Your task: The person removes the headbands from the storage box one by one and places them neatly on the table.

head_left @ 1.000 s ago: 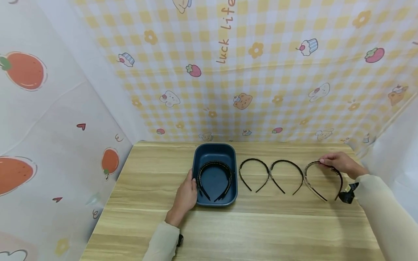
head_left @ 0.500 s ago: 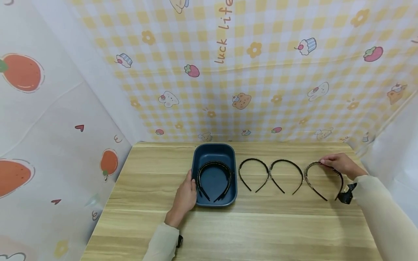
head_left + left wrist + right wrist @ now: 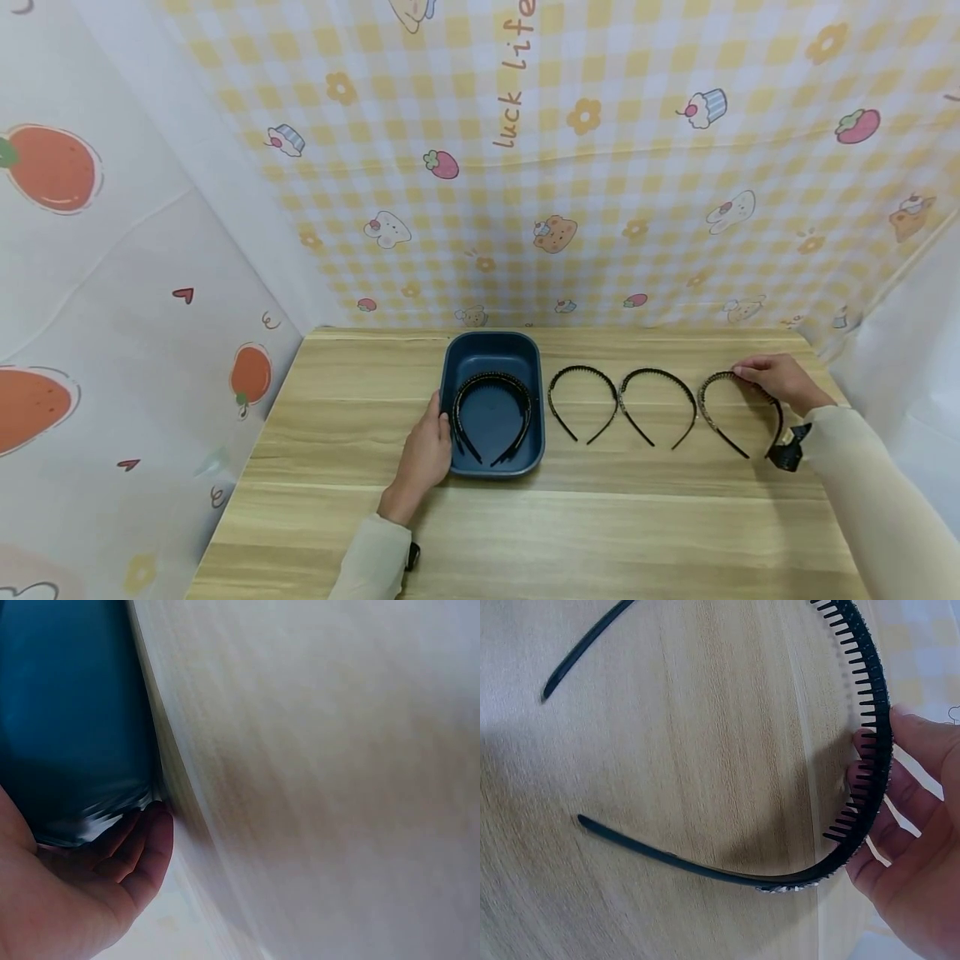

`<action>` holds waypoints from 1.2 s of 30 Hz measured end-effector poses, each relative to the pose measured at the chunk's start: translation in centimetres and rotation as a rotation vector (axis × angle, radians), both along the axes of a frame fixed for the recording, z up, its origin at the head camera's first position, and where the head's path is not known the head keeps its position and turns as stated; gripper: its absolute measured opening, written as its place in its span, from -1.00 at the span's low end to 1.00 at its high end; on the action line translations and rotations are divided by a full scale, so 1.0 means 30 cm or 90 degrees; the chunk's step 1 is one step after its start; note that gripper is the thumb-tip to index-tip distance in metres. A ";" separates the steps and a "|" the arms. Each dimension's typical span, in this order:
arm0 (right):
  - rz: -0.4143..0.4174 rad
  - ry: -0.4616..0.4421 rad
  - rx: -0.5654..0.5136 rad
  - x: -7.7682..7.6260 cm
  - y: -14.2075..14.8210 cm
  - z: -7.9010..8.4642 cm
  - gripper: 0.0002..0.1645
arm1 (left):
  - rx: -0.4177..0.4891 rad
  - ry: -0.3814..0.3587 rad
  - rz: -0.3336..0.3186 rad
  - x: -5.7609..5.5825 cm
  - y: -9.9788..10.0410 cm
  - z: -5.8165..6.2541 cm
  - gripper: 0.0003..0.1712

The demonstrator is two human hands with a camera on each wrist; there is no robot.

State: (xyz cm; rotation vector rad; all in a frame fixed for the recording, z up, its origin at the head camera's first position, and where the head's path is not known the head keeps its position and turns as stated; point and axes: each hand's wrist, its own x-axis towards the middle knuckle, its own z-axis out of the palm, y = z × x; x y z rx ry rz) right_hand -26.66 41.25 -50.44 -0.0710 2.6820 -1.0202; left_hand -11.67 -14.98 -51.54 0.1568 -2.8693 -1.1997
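Observation:
On the right of the table, my right hand pinches the top of a black headband, whose left side glitters. The right wrist view shows the thumb and fingers on either side of the toothed band; its two ends point away from the hand. At the dark blue tray, my left hand grips the left wall, fingers curled at its outside in the left wrist view. Several black headbands lie stacked in this tray. Two more, a left headband and a middle headband, lie flat between tray and right hand.
The wood-grain table ends at the back against a yellow checked cloth. A white printed cloth hangs along the left side, and plain white material hangs on the right.
My right hand and its headband have shifted slightly left, and the forearm with them. The left hand keeps its hold on the tray. The other headbands have not moved.

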 end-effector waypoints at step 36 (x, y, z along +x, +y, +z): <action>0.027 0.064 -0.013 -0.005 -0.243 0.087 -0.35 | 0.002 0.000 0.000 0.002 -0.001 -0.002 -0.41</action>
